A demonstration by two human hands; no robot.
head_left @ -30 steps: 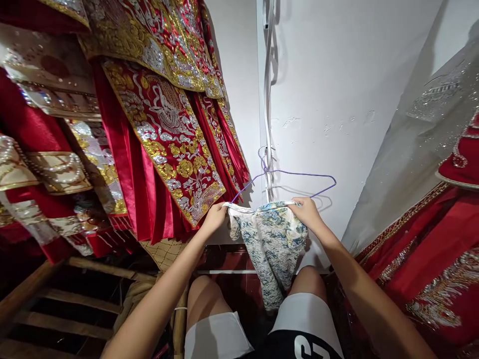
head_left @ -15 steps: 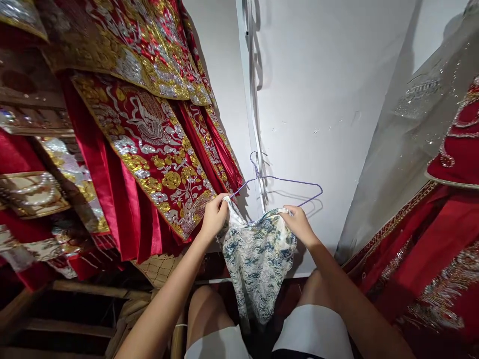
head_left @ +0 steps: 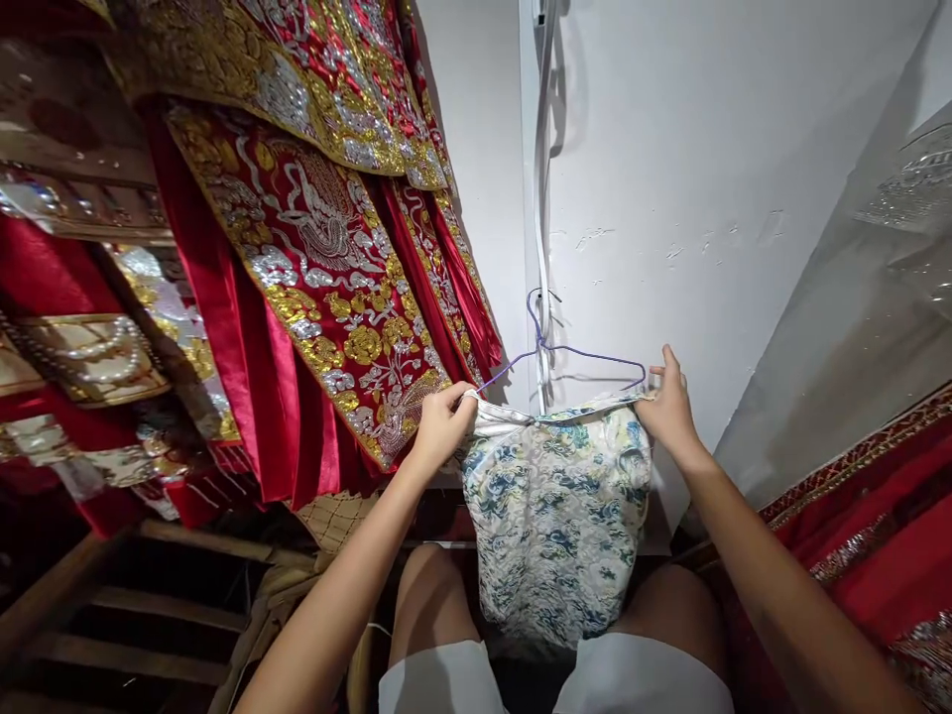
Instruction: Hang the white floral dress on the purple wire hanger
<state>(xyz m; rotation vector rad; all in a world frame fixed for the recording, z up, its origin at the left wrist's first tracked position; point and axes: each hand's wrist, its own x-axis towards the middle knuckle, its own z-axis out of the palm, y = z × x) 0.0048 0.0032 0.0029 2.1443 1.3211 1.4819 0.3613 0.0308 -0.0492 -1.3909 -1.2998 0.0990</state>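
Between my hands a white garment with a blue and yellow floral print (head_left: 554, 526) hangs down over my lap, its top edge stretched sideways. My left hand (head_left: 446, 424) pinches the upper left corner, close to the left end of a purple wire hanger (head_left: 595, 352). At the upper right corner, my right hand (head_left: 669, 405) grips the edge by the hanger's right end, with one finger sticking up. The hanger's shoulders show above the fabric; its lower part is hidden inside or behind the garment. Its hook stands in front of a white vertical strip (head_left: 542, 198) on the wall.
Red embroidered robes (head_left: 319, 228) with gold and silver patterns hang at the left. Below them is a bamboo frame (head_left: 193, 545). Red beaded fabric (head_left: 855, 555) and sheer sparkling cloth (head_left: 840, 258) are on the right. A white wall (head_left: 669, 149) stands ahead.
My right hand has moved right and slightly up, spreading the garment wider and flatter. The hanger stays at its top. The view has shifted, so the surroundings sit differently.
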